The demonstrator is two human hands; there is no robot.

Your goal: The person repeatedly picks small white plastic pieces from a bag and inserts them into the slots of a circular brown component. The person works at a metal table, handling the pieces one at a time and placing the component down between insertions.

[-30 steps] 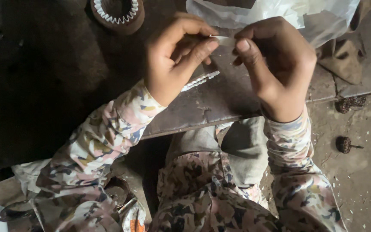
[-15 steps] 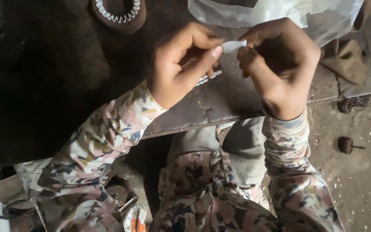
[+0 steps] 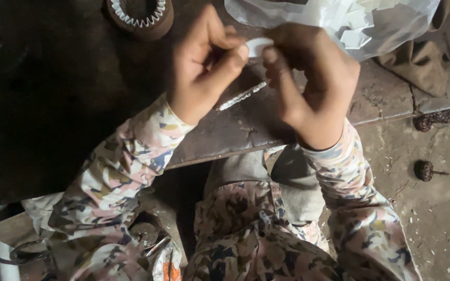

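Note:
My left hand (image 3: pixel 204 67) and my right hand (image 3: pixel 311 78) meet above a dark worn bench top (image 3: pixel 256 130). Both pinch one small white paper strip (image 3: pixel 258 46) between thumb and fingers. Under the hands a thin pale ridged strip (image 3: pixel 241 97) lies flat on the bench. Just beyond my right hand sits a clear plastic bag (image 3: pixel 339 21) holding several white paper pieces. A round brown ring with white pleated paper set around its inner wall (image 3: pixel 140 13) rests at the top left, apart from both hands.
The bench edge runs across the middle, with my patterned-trousered knees (image 3: pixel 256 224) below it. Two dark round burrs (image 3: pixel 425 169) lie on the dusty floor at right. A brown cloth (image 3: pixel 417 57) sits by the bag. A small dark cup (image 3: pixel 144 229) stands low left.
Both hands have shifted slightly up and leftward while working the white strip; the fingertips have closed tighter together on it.

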